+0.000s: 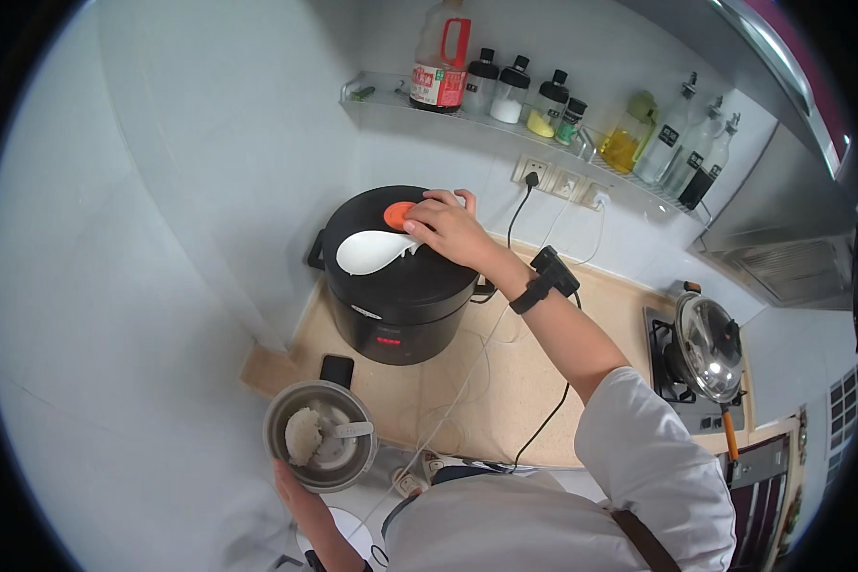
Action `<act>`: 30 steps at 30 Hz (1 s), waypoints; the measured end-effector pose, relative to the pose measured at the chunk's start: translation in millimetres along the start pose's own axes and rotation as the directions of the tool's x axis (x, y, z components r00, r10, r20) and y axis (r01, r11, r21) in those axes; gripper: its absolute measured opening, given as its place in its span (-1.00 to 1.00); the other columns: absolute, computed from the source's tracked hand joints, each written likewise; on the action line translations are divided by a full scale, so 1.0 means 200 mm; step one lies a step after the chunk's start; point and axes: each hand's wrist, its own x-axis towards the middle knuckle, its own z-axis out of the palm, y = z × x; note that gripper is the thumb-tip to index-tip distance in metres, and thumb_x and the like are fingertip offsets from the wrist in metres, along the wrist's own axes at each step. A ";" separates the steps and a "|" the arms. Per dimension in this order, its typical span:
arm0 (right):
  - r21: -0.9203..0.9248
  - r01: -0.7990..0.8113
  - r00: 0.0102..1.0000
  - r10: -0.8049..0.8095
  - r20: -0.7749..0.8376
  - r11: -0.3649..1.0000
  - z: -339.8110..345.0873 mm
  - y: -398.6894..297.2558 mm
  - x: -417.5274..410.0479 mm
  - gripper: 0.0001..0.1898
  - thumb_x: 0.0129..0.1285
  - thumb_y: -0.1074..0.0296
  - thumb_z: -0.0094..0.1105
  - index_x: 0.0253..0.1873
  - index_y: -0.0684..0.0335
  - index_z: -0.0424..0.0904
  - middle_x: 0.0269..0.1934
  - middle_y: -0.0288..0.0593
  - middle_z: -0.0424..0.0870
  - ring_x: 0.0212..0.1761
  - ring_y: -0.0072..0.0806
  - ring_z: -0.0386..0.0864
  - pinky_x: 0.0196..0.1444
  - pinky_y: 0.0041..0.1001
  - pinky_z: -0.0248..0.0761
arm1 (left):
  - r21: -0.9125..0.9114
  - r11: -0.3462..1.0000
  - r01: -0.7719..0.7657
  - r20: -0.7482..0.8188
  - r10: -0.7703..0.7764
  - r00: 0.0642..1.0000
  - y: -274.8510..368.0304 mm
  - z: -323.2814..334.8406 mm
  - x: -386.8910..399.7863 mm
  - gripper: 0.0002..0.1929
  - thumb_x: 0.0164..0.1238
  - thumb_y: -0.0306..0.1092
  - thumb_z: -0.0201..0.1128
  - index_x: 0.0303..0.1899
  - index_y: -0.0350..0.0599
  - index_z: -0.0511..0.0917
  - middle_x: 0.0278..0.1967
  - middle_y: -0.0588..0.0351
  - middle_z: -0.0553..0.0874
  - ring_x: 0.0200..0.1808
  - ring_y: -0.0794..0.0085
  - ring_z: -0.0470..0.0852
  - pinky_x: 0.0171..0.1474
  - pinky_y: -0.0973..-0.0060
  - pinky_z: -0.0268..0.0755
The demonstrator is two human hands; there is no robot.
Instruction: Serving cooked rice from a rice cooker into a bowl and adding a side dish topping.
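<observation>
A black electric rice cooker (393,304) with a red lit display stands on the counter, its lid down. On the lid lies a white rice paddle (366,252). My right hand (445,223) is on the lid, its thumb and fingers at the orange round part (398,215) and close to the paddle's handle end; whether it grips anything is unclear. My left hand (294,490) holds a stainless steel bowl (275,411) low at the counter's edge. White cooked rice (303,437) and a light-coloured spoon (354,430) are in the bowl.
A black phone (337,370) lies between bowl and cooker. Cables (463,390) cross the wooden counter (529,372) to wall sockets (565,183). Above, a wire shelf (497,127) holds bottles and seasoning jars. At the right a lidded pan (711,343) stands on the gas stove (701,422).
</observation>
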 end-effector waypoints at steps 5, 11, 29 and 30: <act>-0.054 -0.012 0.998 0.015 0.059 0.998 0.02 0.00 0.01 -0.69 0.34 0.04 -0.02 -0.10 0.09 0.63 -0.11 -0.30 0.58 0.20 -0.33 0.31 0.30 -0.01 -0.20 | -0.081 0.992 0.092 -0.110 -0.100 0.989 0.01 0.03 -0.01 -0.38 0.48 0.03 -0.10 0.26 -0.41 0.21 0.23 -0.07 0.33 0.24 0.34 0.35 0.28 0.44 0.19; -0.040 -0.022 0.998 0.024 0.050 0.999 0.04 0.01 0.02 -0.68 0.35 0.04 -0.04 -0.15 0.11 0.63 -0.19 -0.28 0.54 0.13 -0.37 0.35 0.32 0.00 -0.19 | -0.100 0.991 0.093 -0.041 -0.098 0.994 0.02 0.03 -0.03 -0.36 0.47 0.04 -0.08 0.28 -0.39 0.18 0.24 -0.07 0.32 0.26 0.32 0.33 0.29 0.44 0.18; -0.052 -0.044 0.996 0.048 0.075 0.998 0.03 -0.02 0.02 -0.63 0.36 0.02 -0.06 -0.12 0.19 0.61 -0.15 -0.20 0.52 0.13 -0.30 0.36 0.35 0.00 -0.19 | -0.086 0.988 0.129 -0.106 -0.137 0.985 0.00 0.04 -0.04 -0.34 0.46 0.07 -0.08 0.29 -0.39 0.16 0.24 -0.09 0.35 0.25 0.31 0.36 0.28 0.43 0.21; -0.052 -0.040 0.997 0.044 0.069 0.998 0.03 -0.03 0.02 -0.63 0.35 0.01 -0.05 -0.12 0.19 0.61 -0.15 -0.20 0.52 0.13 -0.30 0.36 0.35 0.00 -0.19 | -0.087 0.988 0.128 -0.106 -0.137 0.985 0.00 0.03 -0.04 -0.34 0.46 0.07 -0.08 0.29 -0.39 0.16 0.24 -0.09 0.35 0.25 0.31 0.36 0.28 0.43 0.21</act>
